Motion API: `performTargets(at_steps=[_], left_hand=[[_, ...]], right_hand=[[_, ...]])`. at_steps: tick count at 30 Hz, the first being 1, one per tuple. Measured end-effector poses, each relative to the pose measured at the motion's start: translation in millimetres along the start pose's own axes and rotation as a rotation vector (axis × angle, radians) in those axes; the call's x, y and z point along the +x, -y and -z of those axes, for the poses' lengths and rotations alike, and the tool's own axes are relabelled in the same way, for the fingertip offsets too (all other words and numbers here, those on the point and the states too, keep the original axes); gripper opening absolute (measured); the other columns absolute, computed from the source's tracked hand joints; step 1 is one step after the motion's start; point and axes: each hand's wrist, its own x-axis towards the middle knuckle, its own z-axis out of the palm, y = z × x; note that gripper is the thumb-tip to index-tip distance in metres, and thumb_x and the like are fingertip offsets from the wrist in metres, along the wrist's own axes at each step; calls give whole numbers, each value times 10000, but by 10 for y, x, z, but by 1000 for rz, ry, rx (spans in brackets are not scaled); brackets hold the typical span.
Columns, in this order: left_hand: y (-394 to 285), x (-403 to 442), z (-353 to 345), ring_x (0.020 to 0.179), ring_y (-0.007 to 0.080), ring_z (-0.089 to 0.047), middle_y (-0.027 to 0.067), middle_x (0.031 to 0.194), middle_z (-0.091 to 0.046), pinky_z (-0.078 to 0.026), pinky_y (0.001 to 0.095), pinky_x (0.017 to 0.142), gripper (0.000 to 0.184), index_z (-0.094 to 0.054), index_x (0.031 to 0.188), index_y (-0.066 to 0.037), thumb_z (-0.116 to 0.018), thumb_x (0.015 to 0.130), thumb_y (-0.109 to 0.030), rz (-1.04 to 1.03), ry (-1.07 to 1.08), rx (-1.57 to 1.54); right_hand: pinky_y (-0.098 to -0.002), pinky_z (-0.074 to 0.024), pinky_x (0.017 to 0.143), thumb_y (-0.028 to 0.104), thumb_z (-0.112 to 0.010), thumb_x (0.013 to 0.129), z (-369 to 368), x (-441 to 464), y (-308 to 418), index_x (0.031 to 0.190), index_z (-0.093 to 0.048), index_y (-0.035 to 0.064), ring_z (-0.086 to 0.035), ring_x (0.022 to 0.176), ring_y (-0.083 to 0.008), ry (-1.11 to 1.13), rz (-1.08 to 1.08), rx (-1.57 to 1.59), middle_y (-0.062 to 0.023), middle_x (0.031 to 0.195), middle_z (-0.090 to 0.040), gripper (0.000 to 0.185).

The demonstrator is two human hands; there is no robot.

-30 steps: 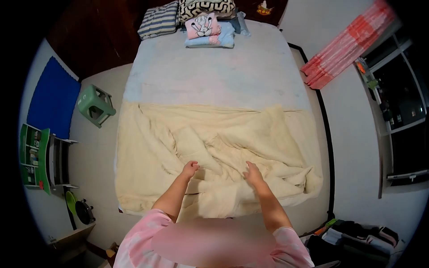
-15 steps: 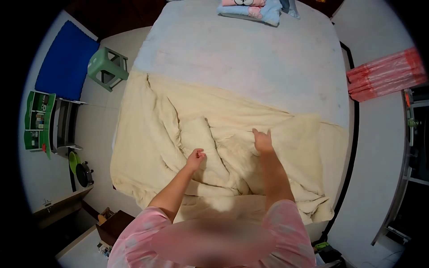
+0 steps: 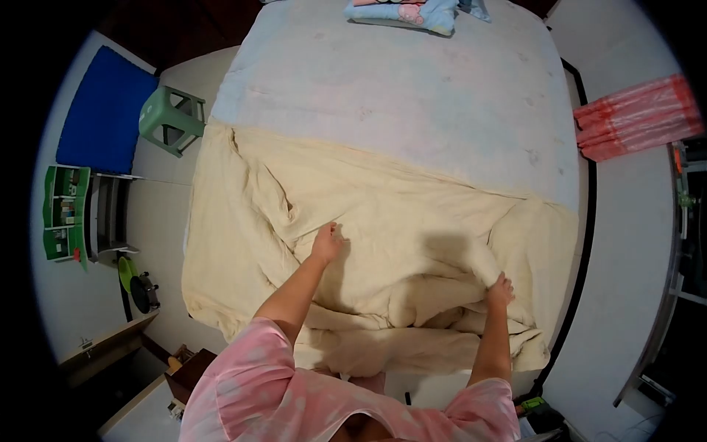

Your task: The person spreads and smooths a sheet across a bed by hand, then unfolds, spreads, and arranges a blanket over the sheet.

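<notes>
A cream-coloured blanket covers the near half of the bed in folds and wrinkles. My left hand is over its middle, fingers apart and slightly bent, beside a crease. Out to the right, my right hand has its fingers closed round a raised fold of the same blanket. Bunched layers lie between my hands and along the near edge. Beyond the blanket stretches a pale blue and pink bed sheet.
Folded blue bedding lies at the far end of the bed. A green stool stands left of the bed, near a blue cloth. A red curtain hangs on the right. A brown box is at lower left.
My right hand has moved right and nearer to me, and a blanket fold has risen beside it. My left hand has shifted slightly away from me and its fingers have spread. The blanket's middle is smoother.
</notes>
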Motion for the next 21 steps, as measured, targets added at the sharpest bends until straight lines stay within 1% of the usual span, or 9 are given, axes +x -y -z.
performTargets(at_steps=[1,3,5,7,9,12,15,18,21], left_hand=[[16,60,31,1018,302,-514,167,1172,-476,-433,369,895,545,-416,1244,-46,-630,745,-90,12,-41,77],[48,233,147,1110,336,-484,179,1277,-417,-430,383,918,593,-391,1277,-67,-620,730,-79,29,-115,230],[9,354,320,1129,329,-476,168,1341,-351,-425,384,931,637,-357,1308,-91,-611,724,-66,31,-142,312],[45,465,433,1140,321,-474,153,1375,-325,-425,386,933,665,-330,1332,-112,-600,726,-66,59,-137,387],[156,553,497,1143,311,-479,134,1379,-337,-430,391,925,673,-310,1347,-132,-589,737,-78,113,-107,457],[413,639,497,1127,304,-495,117,1360,-368,-444,406,898,605,-298,1357,-168,-523,798,-113,170,-1,598],[446,608,549,1115,302,-505,119,1340,-389,-457,411,870,555,-274,1366,-200,-454,846,-130,202,70,678],[426,560,568,1110,321,-501,178,1296,-422,-447,406,887,609,-269,1363,-190,-514,807,-143,189,92,691],[513,617,536,1034,310,-545,165,1282,-418,-472,401,838,738,-207,1397,-213,-581,770,-108,141,-37,700]], right_hand=[[-472,-370,897,21,-562,725,21,35,163,1207,-478,55,-466,1086,-335,-79,17,34,-170,1202,-488,491],[-468,-389,929,41,-527,721,-22,317,511,1254,-446,73,-433,1146,-377,-187,283,227,-188,1276,-443,540],[-452,-381,953,8,-482,723,-343,603,884,1249,-435,50,-440,1155,-364,-186,550,341,-181,1303,-415,529],[-431,-396,944,7,-473,725,-280,655,1408,1255,-429,54,-467,1128,-358,-43,595,568,-172,1318,-402,534],[-420,-420,920,82,-521,770,-345,752,1801,1265,-423,68,-482,1105,-362,86,536,662,-157,1330,-390,505],[-431,-441,894,187,-597,801,-390,816,2169,1325,-347,128,-506,1078,-353,168,454,602,-148,1347,-348,583],[-422,-461,864,287,-665,767,-568,899,2314,1293,-386,120,-516,1061,-355,255,372,473,-140,1322,-375,619],[-407,-474,852,283,-676,751,-603,1032,2212,1244,-434,115,-524,1051,-339,396,462,204,-131,1259,-437,574],[-400,-466,849,237,-669,732,-328,878,1913,1167,-490,91,-530,1038,-327,-20,495,387,-143,1168,-495,492]])
